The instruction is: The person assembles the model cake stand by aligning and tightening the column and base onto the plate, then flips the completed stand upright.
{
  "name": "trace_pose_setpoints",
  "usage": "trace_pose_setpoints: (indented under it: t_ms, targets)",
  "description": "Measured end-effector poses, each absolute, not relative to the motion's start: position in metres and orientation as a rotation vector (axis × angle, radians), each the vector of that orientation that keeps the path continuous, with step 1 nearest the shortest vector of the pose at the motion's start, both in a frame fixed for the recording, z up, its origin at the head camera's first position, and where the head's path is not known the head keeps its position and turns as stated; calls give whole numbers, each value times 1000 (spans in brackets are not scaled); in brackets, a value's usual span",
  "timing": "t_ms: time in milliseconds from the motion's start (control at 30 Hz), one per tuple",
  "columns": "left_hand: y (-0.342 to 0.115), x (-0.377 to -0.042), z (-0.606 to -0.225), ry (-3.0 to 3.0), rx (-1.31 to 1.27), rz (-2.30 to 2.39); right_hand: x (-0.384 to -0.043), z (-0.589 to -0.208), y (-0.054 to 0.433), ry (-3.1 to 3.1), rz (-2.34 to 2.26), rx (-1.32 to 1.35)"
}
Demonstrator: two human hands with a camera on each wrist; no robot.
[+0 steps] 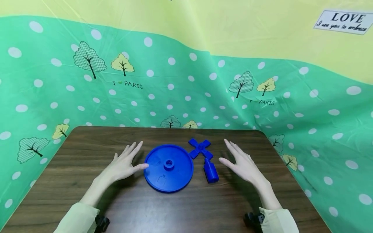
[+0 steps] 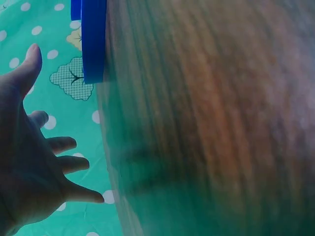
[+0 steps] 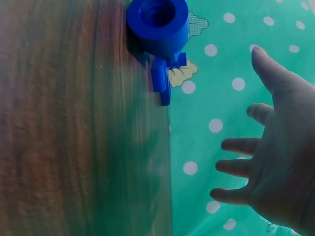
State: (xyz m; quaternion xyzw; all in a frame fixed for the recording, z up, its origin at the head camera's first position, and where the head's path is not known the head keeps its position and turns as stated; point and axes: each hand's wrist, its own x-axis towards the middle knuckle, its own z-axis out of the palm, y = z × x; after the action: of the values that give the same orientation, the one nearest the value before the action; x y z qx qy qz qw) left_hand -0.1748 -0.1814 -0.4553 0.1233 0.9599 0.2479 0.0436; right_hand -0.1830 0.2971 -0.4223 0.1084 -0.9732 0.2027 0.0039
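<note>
A round blue disc [image 1: 177, 176] with a raised rim and a small central socket lies flat on the table. My left hand [image 1: 123, 165] is held at its left with fingers spread, the thumb tip overlapping the rim in the head view. In the left wrist view that hand [image 2: 34, 152] holds nothing, and the disc [image 2: 93, 44] shows edge-on. Right of the disc lie a blue four-armed cross [image 1: 200, 148] and a blue bottle-shaped piece [image 1: 211, 171], its narrow neck toward the cross. My right hand [image 1: 242, 163], fingers extended, hovers right of the bottle-shaped piece, whose hollow base [image 3: 157, 24] faces the right wrist camera.
The brown wooden table [image 1: 175, 213] has rounded far corners. Behind it and along its sides hangs a green and yellow cloth [image 1: 180, 74] with white dots and printed trees. Dark wrist straps [image 1: 102, 223] sit at both sleeves.
</note>
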Motion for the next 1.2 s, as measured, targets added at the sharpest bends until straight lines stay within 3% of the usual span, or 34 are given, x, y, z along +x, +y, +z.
trace_pose_setpoints:
  t_ms: [667, 1200]
  targets:
    - [-171, -169, -457, 2793, 404, 693, -154, -439, 272, -3099, 726, 367]
    - [-170, -168, -457, 2772, 433, 641, -150, -446, 257, -3154, 711, 398]
